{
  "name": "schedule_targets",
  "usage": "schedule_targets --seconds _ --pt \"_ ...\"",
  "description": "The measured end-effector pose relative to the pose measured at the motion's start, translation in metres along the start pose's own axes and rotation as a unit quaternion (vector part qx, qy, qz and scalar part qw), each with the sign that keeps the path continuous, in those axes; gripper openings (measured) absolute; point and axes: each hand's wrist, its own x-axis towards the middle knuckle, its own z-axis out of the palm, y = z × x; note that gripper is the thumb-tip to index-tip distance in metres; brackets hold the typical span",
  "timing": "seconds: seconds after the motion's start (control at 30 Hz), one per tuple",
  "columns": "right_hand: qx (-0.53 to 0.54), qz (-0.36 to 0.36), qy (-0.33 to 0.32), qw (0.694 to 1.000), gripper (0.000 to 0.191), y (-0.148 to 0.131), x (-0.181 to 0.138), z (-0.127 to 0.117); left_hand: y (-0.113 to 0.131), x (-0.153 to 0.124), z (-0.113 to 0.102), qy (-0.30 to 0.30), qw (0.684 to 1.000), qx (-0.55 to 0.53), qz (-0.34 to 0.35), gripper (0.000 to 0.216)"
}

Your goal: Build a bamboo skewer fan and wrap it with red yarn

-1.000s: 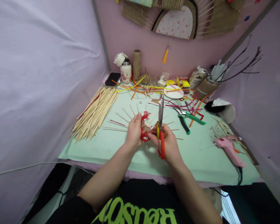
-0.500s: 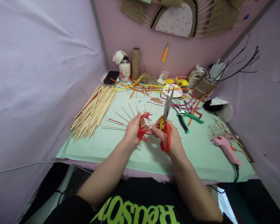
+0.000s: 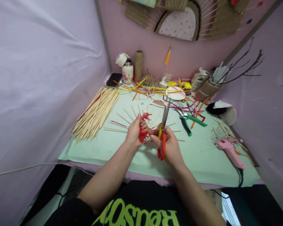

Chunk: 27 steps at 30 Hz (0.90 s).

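Note:
My left hand (image 3: 134, 131) is closed on a small tuft of red thread (image 3: 143, 128), held just above the pale green mat (image 3: 108, 147). My right hand (image 3: 169, 146) grips orange-handled scissors (image 3: 162, 131), their blades pointing up and away, while its fingertips pinch at the red thread. The two hands meet at the thread near the mat's middle. Several thin wooden sticks (image 3: 122, 122) lie fanned out on the mat under and behind my hands.
A large pile of bamboo skewers (image 3: 96, 113) lies at the left. Green-handled pliers (image 3: 190, 121) rest right of my hands, a pink glue gun (image 3: 231, 152) further right. Coloured strips, a bottle (image 3: 127, 71), a twine spool (image 3: 138, 64) and a phone (image 3: 113, 79) line the back wall.
The scissors swung right and tilted, then came back left and closer to upright. My right fingertips have come in again onto the red thread. My left hand stayed in place.

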Motion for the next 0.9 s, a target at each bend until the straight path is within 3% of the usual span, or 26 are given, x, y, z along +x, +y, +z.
schedule_targets --seconds 0.23,0.4,0.53,0.6,0.7,0.8,0.9 --pt "-0.025 -0.042 0.079 0.996 0.044 -0.011 0.017 -0.012 0.007 -0.008 0.001 -0.099 0.979 -0.091 -0.151 0.045" --pt "-0.006 -0.032 0.075 0.997 0.045 -0.018 0.027 -0.012 0.003 -0.007 -0.001 -0.117 0.974 -0.070 -0.180 0.046" --pt "0.001 -0.063 0.098 0.993 0.037 -0.018 0.031 -0.011 -0.002 -0.003 -0.002 -0.130 0.975 0.006 -0.179 0.046" --pt "0.012 -0.074 0.110 0.991 0.037 -0.020 0.032 -0.011 -0.005 -0.003 -0.003 -0.133 0.978 0.064 -0.146 0.047" --pt "0.021 -0.077 0.118 0.990 0.037 -0.023 0.032 -0.013 -0.011 -0.007 -0.003 -0.128 0.979 0.154 -0.033 0.044" --pt "0.011 -0.082 0.121 0.989 0.035 -0.024 0.031 -0.014 -0.015 -0.011 -0.002 -0.100 0.963 0.242 0.068 0.038" --pt "0.005 -0.084 0.125 0.989 0.035 -0.021 0.030 -0.014 -0.018 -0.012 0.000 -0.068 0.949 0.285 0.118 0.036"
